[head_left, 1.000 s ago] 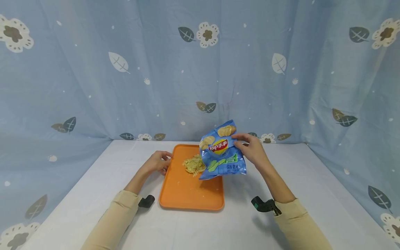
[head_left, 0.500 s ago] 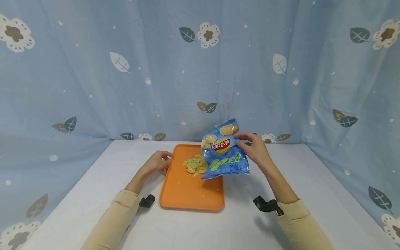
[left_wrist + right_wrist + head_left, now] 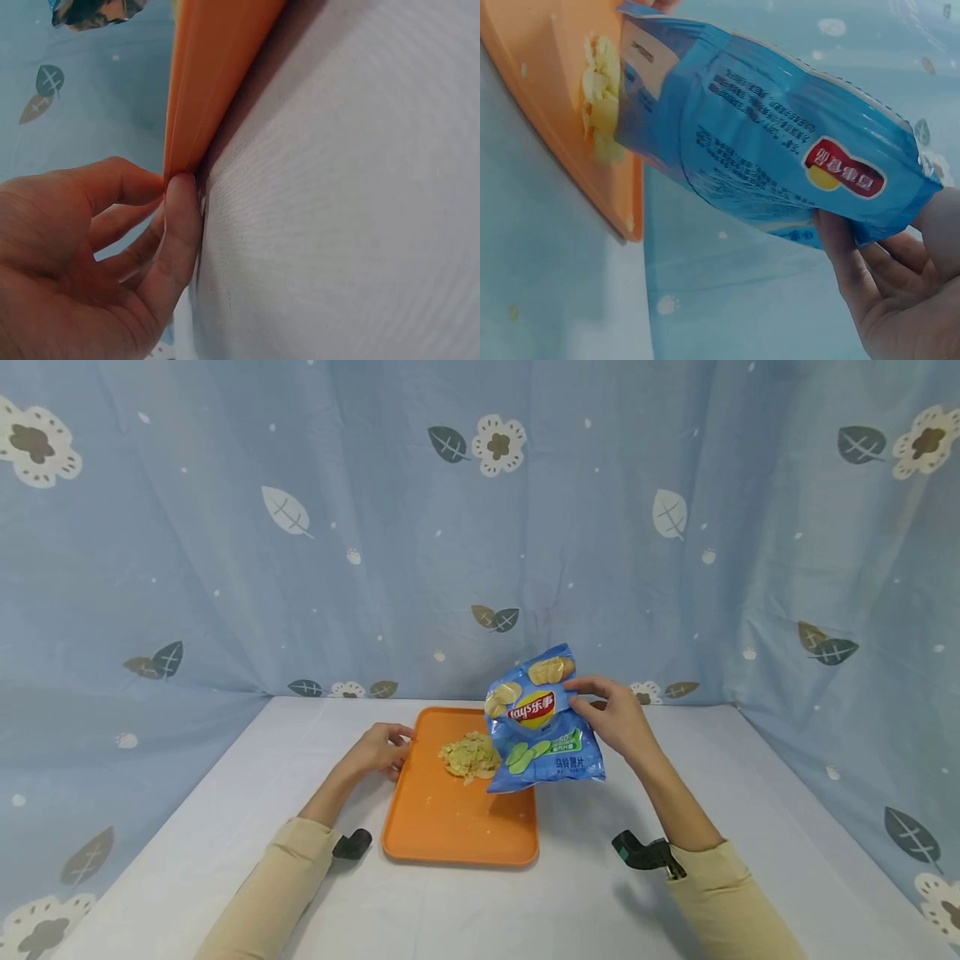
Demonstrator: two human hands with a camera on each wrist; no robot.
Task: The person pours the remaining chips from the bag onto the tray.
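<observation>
A blue bag of potato chips (image 3: 534, 722) hangs tilted over the right side of an orange tray (image 3: 457, 827). My right hand (image 3: 615, 714) pinches the bag at its right edge, clear of the table; the bag's printed back (image 3: 765, 142) shows in the right wrist view. On the tray lies a pile of pale yellow chips (image 3: 467, 753), its right end close to the bag in the head view. At the tray's left edge, my left hand (image 3: 378, 749) pinches the rim between thumb and finger, as the left wrist view (image 3: 97, 240) shows.
A white cloth covers the table (image 3: 465, 910) under the tray. Behind and at both sides hangs a blue curtain (image 3: 405, 568) with leaves and flowers. Dark wrist camera mounts (image 3: 641, 852) stick out from the sleeves. Small crumbs dot the tray.
My right hand has shifted slightly to the right with the chip bag, so more of the chip pile shows. The left hand and the tray stay in place.
</observation>
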